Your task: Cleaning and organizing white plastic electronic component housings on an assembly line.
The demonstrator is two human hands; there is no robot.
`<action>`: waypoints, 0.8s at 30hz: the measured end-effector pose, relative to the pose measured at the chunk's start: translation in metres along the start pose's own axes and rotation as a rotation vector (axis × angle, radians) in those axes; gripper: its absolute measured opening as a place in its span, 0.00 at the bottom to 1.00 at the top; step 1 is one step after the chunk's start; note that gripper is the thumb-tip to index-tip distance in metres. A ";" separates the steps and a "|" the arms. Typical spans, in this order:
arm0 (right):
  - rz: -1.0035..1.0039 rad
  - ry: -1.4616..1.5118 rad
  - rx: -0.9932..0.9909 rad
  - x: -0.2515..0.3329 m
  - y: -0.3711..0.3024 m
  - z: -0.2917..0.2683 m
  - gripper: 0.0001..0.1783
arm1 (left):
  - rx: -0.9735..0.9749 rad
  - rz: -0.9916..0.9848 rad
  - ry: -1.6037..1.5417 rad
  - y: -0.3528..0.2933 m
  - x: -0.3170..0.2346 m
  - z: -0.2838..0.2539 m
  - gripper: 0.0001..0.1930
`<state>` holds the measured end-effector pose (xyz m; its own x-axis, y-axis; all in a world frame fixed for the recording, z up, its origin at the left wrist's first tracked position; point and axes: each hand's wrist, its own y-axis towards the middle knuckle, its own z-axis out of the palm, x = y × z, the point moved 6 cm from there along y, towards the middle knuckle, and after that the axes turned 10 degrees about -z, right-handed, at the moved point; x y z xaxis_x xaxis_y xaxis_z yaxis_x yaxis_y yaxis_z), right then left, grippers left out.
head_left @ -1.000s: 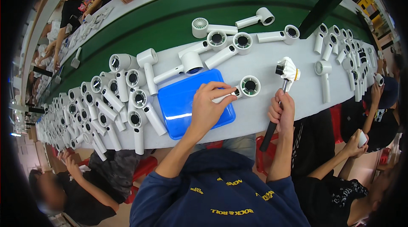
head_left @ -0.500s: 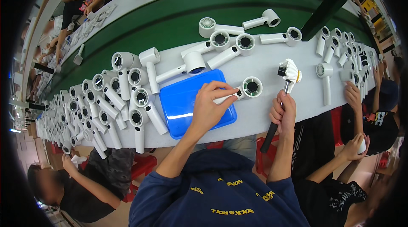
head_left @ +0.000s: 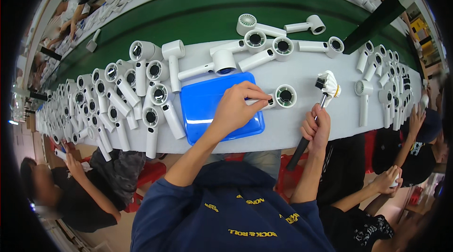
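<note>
Left hand (head_left: 234, 109) is pinching the handle of a white handheld fan (head_left: 279, 97) lying on the table (head_left: 302, 75), long axis running left-right, head pointing right toward the brush (head_left: 317, 106). Right hand (head_left: 317, 127) (fingers wrapped tight) is gripping that brush, hovering just right of the fan head, beside the blue tray (head_left: 207, 106).

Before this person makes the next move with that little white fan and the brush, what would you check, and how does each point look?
1. Left hand has a grip on the white fan by its handle: ok.
2. Fan's round head lies flat on the table, opening up: ok.
3. Right hand holds the brush firmly: ok.
4. Brush head touching the fan: not ok, it is apart, to the right.
5. Blue tray free of loose parts: ok.
6. Fan's inside clean: cannot tell.
</note>
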<state>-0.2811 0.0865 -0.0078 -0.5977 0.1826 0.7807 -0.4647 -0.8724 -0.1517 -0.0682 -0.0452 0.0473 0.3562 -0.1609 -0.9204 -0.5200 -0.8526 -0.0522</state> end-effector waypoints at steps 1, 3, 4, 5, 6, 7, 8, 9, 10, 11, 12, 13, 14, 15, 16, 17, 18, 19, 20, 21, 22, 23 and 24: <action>0.003 -0.003 0.007 0.000 0.000 0.001 0.15 | -0.008 -0.001 -0.002 0.000 0.001 -0.001 0.09; 0.004 -0.038 -0.002 0.000 0.000 0.001 0.15 | 0.020 -0.022 -0.006 0.001 0.004 -0.001 0.11; 0.005 -0.037 0.001 -0.001 0.000 0.001 0.15 | 0.018 -0.023 -0.004 0.001 0.002 -0.002 0.11; 0.003 -0.044 0.005 0.000 0.000 0.001 0.15 | 0.015 -0.073 0.000 0.001 0.002 -0.003 0.11; 0.000 -0.051 0.008 0.000 0.000 0.000 0.15 | 0.013 -0.123 0.003 0.002 0.002 -0.004 0.10; 0.000 -0.050 0.009 0.000 0.000 0.001 0.15 | 0.012 -0.123 0.004 0.003 -0.001 -0.006 0.10; -0.002 -0.031 0.001 0.001 0.000 0.001 0.15 | 0.039 -0.155 0.069 0.005 -0.001 -0.006 0.11; -0.005 -0.012 -0.008 0.001 0.000 0.001 0.14 | 0.066 -0.187 0.133 0.007 -0.001 -0.006 0.12; -0.005 -0.011 -0.008 0.002 0.000 0.000 0.14 | 0.067 -0.186 0.134 0.009 0.001 -0.007 0.12; -0.005 -0.026 0.008 0.001 -0.001 0.000 0.15 | 0.078 -0.169 0.126 0.011 0.003 -0.007 0.12; -0.005 -0.041 0.024 0.001 -0.001 0.000 0.15 | 0.090 -0.152 0.119 0.012 0.004 -0.007 0.13; -0.006 -0.040 0.024 0.001 -0.001 0.000 0.15 | 0.090 -0.152 0.120 0.014 0.006 -0.007 0.13; -0.004 -0.038 0.017 0.001 0.000 0.000 0.15 | 0.082 -0.139 0.121 0.015 0.006 -0.007 0.12; -0.002 -0.037 0.009 0.001 0.000 0.000 0.15 | 0.074 -0.127 0.121 0.016 0.006 -0.007 0.11; -0.003 -0.037 0.007 0.001 -0.001 0.000 0.15 | 0.076 -0.126 0.122 0.016 0.004 -0.007 0.11; 0.001 -0.032 0.014 0.001 -0.001 0.000 0.15 | 0.073 -0.167 0.104 0.015 0.001 -0.008 0.10; 0.005 -0.026 0.022 0.001 -0.001 0.000 0.15 | 0.069 -0.208 0.086 0.014 0.000 -0.010 0.09; 0.005 -0.026 0.021 0.001 -0.001 0.001 0.15 | 0.070 -0.209 0.086 0.015 -0.001 -0.010 0.09; 0.003 -0.026 0.018 0.001 -0.001 0.001 0.15 | 0.090 -0.195 0.104 0.016 -0.002 -0.010 0.08; 0.000 -0.026 0.015 0.001 -0.001 0.000 0.15 | 0.111 -0.181 0.121 0.017 -0.003 -0.009 0.08; 0.001 -0.027 0.014 0.000 -0.001 0.000 0.15 | 0.111 -0.182 0.120 0.019 -0.002 -0.010 0.08; -0.002 -0.019 0.019 0.000 -0.001 0.000 0.15 | 0.139 -0.197 0.112 0.021 0.000 -0.010 0.08; -0.005 -0.012 0.023 0.000 -0.001 0.000 0.15 | 0.167 -0.211 0.105 0.023 0.002 -0.010 0.08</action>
<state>-0.2810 0.0873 -0.0079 -0.5878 0.1818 0.7883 -0.4526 -0.8816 -0.1342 -0.0720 -0.0698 0.0478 0.5438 -0.0467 -0.8379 -0.5434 -0.7804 -0.3092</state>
